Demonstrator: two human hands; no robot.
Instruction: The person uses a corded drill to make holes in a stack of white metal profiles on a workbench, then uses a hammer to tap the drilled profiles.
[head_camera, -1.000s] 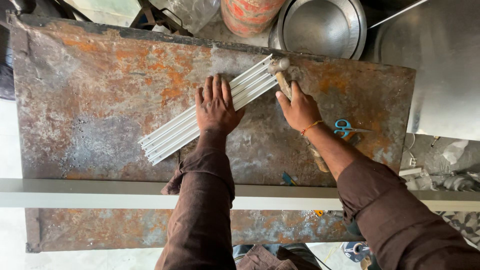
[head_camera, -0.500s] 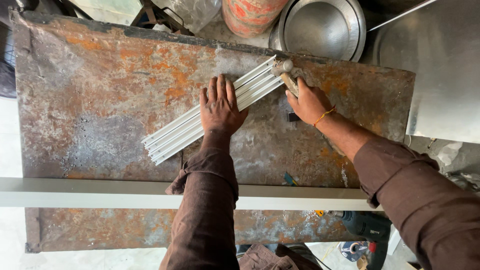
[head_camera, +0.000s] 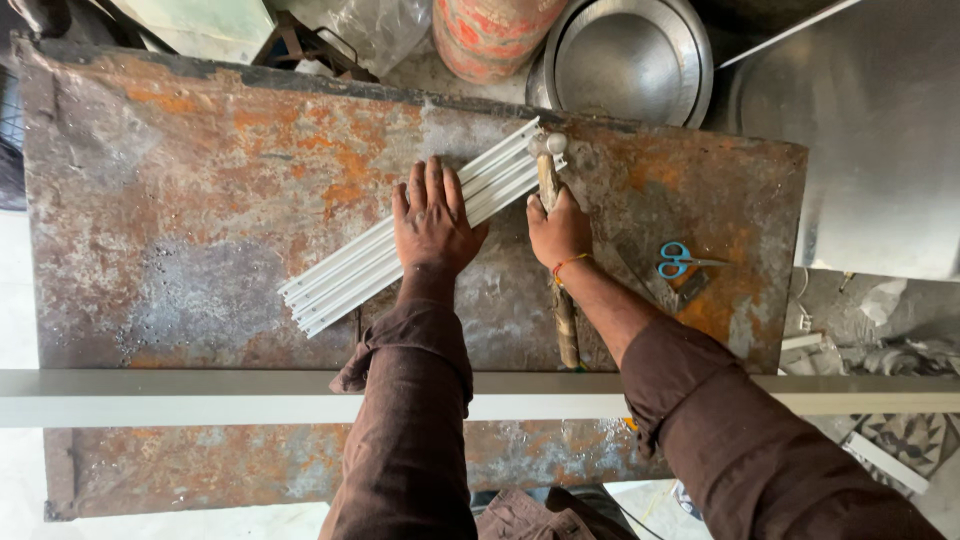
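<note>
Left hand (head_camera: 432, 222) is pressed flat, fingers spread, on a bundle of white strips (head_camera: 400, 240) lying diagonally across the rusty metal table (head_camera: 180, 200). Right hand (head_camera: 560, 228) is clenched around a wooden-handled hammer (head_camera: 552, 160), its head resting at the strips' upper end. Blue scissors (head_camera: 680, 260) lie just off to the right.

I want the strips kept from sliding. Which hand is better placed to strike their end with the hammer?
The right hand, most likely: it already grips the hammer, whose head sits at the upper end of the white strips. The left hand lies flat on the strips, pinning them to the rusty table.
</note>
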